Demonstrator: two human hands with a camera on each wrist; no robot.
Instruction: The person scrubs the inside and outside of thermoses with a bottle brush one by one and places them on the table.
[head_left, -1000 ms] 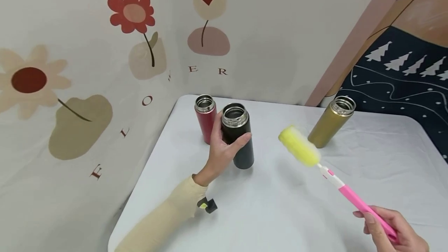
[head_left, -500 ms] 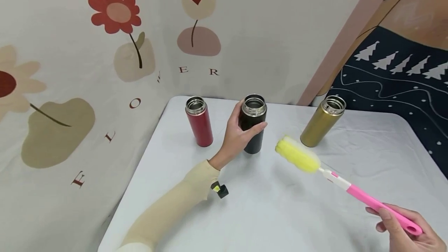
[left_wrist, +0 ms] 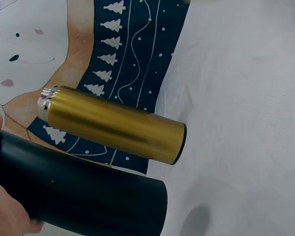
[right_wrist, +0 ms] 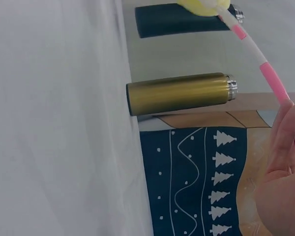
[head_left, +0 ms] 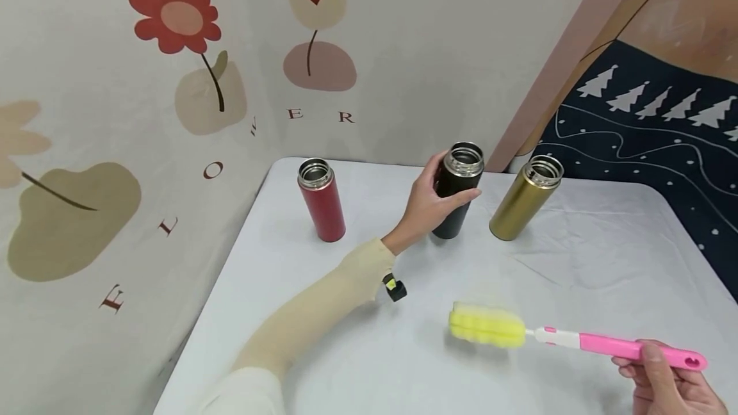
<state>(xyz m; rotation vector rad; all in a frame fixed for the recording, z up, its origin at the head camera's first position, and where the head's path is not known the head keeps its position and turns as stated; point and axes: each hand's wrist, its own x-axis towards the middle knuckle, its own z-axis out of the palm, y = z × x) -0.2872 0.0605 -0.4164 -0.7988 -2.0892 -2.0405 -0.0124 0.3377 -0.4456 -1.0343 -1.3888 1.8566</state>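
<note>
Gripping the black flask (head_left: 453, 192) near its open top, the left hand (head_left: 429, 205) holds it on the white table (head_left: 605, 261), just beside the gold flask (head_left: 521, 198). The right hand (head_left: 669, 383) holds a pink brush (head_left: 576, 340) by its handle, its yellow sponge low over the table.

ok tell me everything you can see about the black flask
The black flask is a matte cylinder with a silver threaded metal rim, its mouth open with no lid. The left hand grips its upper body. It leans slightly, between the red flask and gold flask, on the white table.
</note>
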